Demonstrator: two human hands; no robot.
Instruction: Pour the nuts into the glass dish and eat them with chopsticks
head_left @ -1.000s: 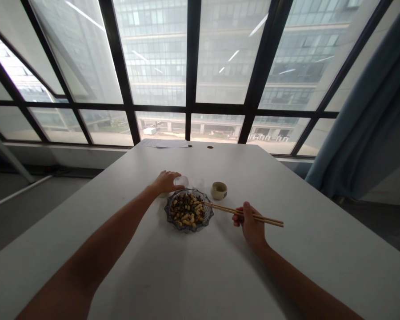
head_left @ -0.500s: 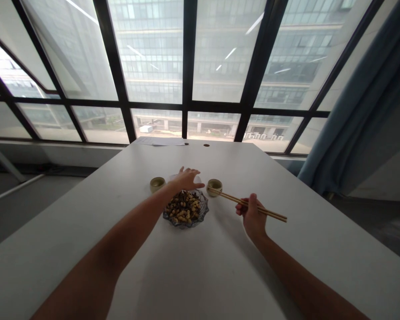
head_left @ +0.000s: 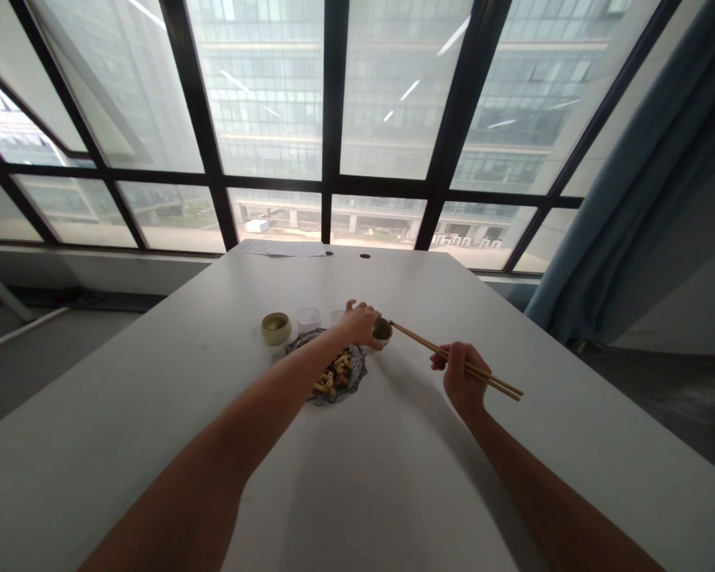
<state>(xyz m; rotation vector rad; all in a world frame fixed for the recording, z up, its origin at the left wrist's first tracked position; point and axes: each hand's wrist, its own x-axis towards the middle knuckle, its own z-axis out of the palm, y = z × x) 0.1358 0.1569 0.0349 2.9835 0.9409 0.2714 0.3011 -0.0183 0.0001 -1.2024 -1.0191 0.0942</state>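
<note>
My left hand (head_left: 359,323) is closed on the side of a small greenish cup (head_left: 383,332), which tilts so its mouth faces right and toward me. Within my right hand (head_left: 465,377) lies a pair of wooden chopsticks (head_left: 432,346), their tips pointing left, close to the cup's rim. Below my left forearm is a scalloped glass bowl (head_left: 357,373) holding brown and yellow pieces (head_left: 337,375), perhaps peanuts; the arm hides part of it. A second greenish cup (head_left: 276,328) stands upright to the left of the bowl.
Behind the bowl sits a clear plastic container (head_left: 308,319), with another clear one (head_left: 337,315) partly hidden by my left hand. Paper sheets (head_left: 283,249) lie at the white table's (head_left: 393,477) far edge, near a round hole (head_left: 365,256). A blue curtain (head_left: 620,183) hangs at the right.
My left hand has moved right from above the bowl and taken hold of the right cup, which now tilts. My right hand with the chopsticks has shifted slightly right.
</note>
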